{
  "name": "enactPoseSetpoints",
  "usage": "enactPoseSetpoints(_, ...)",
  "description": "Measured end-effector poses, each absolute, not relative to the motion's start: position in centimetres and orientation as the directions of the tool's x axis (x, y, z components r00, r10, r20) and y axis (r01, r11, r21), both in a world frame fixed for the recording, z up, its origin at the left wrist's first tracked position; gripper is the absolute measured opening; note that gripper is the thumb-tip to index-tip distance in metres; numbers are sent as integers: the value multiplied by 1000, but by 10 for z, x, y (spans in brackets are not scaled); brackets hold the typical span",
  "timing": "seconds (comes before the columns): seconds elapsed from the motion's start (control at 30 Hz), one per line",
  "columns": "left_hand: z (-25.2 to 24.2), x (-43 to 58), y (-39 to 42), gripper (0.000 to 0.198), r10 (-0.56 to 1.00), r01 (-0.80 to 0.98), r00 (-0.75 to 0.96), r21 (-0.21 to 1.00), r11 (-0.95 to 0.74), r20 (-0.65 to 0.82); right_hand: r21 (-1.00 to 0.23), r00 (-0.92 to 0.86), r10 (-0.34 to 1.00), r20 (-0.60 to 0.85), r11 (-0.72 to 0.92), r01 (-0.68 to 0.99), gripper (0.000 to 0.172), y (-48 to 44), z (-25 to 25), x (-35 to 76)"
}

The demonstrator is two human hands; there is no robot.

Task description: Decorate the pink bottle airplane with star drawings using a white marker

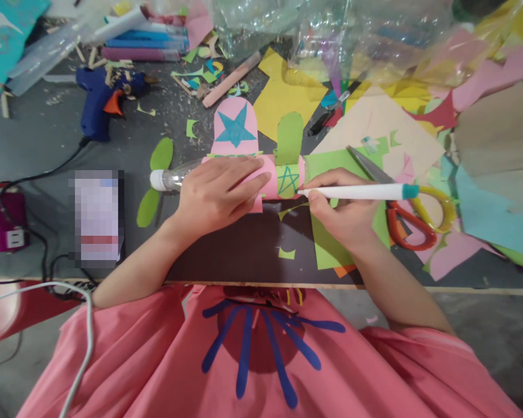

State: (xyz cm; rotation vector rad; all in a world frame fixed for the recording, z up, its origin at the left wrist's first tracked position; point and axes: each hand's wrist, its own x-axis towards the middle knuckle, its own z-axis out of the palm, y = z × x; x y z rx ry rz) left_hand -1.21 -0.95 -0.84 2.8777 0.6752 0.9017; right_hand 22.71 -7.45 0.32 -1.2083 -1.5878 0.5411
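Observation:
A clear plastic bottle (176, 179) wrapped in pink paper lies on its side, its white cap to the left with green paper blades (161, 153) by it. My left hand (224, 188) rests over the bottle's middle, fingers wrapped on it. A pink wing with a blue star (235, 126) and a green tab (290, 136) stick out from its far side. My right hand (344, 209) pinches a white marker (357, 192) with a teal end. The marker's tip is at the green band (287, 181), beside a star outline drawn in teal.
Scissors (412, 215) with red and yellow handles lie right of my right hand, over paper scraps. A blue glue gun (102, 101) and a blurred-out phone-like object (96, 217) are at left. A cutter knife (329, 114), yellow paper (283, 87) and several markers (143, 43) lie farther back.

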Motion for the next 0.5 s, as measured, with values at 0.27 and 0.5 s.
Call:
enactPoseSetpoints(0.27, -6, -11, -10, 28, 445, 435, 754, 140, -889, 484, -858, 227, 850, 475, 389, 336, 15, -76, -10, 227)
enactPoseSetpoints(0.5, -7, -10, -10, 30, 441, 421, 744, 159, -893, 503, -807, 59, 873, 485, 420, 415, 9, -79, -1, 217)
